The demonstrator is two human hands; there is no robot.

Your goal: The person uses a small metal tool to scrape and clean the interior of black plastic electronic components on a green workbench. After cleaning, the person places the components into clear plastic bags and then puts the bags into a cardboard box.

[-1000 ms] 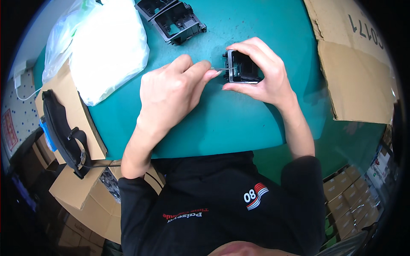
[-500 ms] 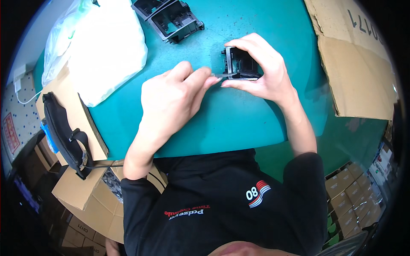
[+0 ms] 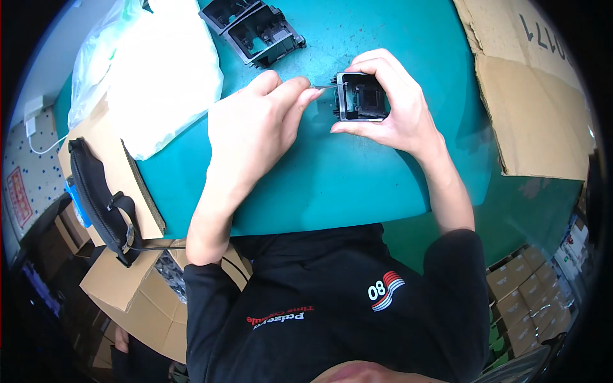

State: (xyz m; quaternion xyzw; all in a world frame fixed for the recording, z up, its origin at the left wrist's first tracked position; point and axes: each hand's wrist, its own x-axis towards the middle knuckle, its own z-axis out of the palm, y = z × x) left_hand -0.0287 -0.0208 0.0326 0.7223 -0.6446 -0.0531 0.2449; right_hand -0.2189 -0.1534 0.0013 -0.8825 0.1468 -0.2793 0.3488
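Black padded belt (image 3: 96,191): lies at the left on a flat cardboard piece (image 3: 142,185), beside the work surface.
Co-worker's limb (image 3: 121,339): partly visible at lower left, farther left than half a second ago; apart from the work. Whether arm or leg, cannot be told.
White plastic bag (image 3: 172,83): rests on the green work surface (image 3: 306,191), left of both hands; no notable change.
Left hand (image 3: 252,131): closed in a narrow pinch, thumb against forefinger, on the tool; shifted slightly upward in the view.
Second black housing (image 3: 271,39): sits at the top of the surface, open bay visible, untouched. A further bay adjoins it; whether joined or separate cannot be told.
Thin pale tool (image 3: 327,85): extends from the pinch toward the right; tip now at the upper part of the held housing's opening, previously near the lower part. Exact tool type unclear.
Held black housing (image 3: 369,99): raised in the right hand, right of the tool; turned so that more of its interior shows. The new tip position suggests that work has moved to another point of the same frame.
Right hand (image 3: 408,108): spread in a C-grip around the housing, fingers above, thumb below; steadies the part.
Cardboard flap (image 3: 530,118): stands at the right, well apart from the housing.
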